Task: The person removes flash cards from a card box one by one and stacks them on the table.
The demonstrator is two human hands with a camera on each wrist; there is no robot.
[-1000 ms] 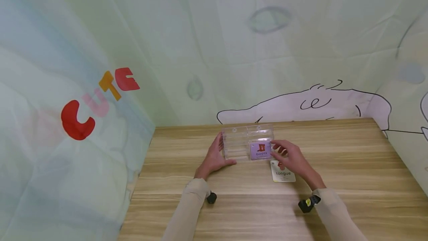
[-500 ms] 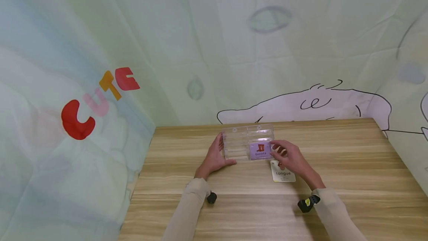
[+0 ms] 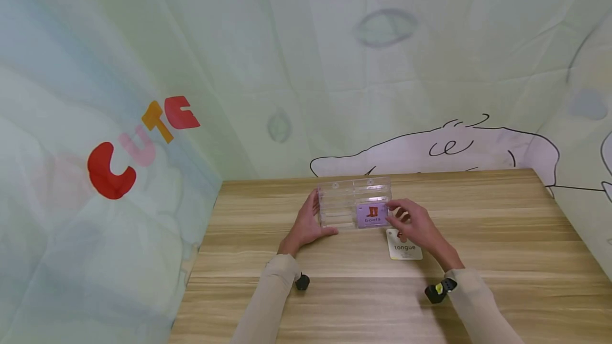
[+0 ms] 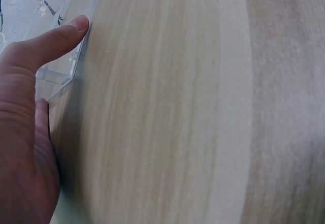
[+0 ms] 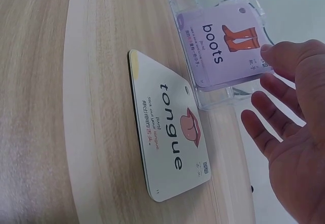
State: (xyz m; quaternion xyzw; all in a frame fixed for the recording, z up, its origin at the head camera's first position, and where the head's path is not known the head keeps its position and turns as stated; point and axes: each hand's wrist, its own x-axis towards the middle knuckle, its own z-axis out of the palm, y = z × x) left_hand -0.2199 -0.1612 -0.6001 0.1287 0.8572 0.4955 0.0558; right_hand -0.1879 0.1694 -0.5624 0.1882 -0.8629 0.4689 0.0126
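A clear plastic card rack [image 3: 337,206] with tiered pockets in two columns stands on the table. My left hand [image 3: 306,224] holds its left end, the thumb along the front edge in the left wrist view and the other fingers mostly hidden behind. In the lower right pocket sits a purple flashcard [image 5: 223,46] reading "boots". My right hand [image 3: 417,225] pinches that card by its right edge; the thumb lies on its corner in the right wrist view. A white "tongue" flashcard [image 5: 170,127] lies flat on the table below the right hand, partly covered by it in the head view.
The wood-grain table [image 3: 363,301] reaches back to a printed fabric backdrop [image 3: 296,68]. Another fabric wall with "CUTE" lettering [image 3: 112,171] rises along the left side. Small black devices [image 3: 435,293] are strapped to both wrists.
The boots card has slid very slightly left in its pocket, and the right hand has shifted a little with it. The left hand, the rack and the tongue card look unmoved.
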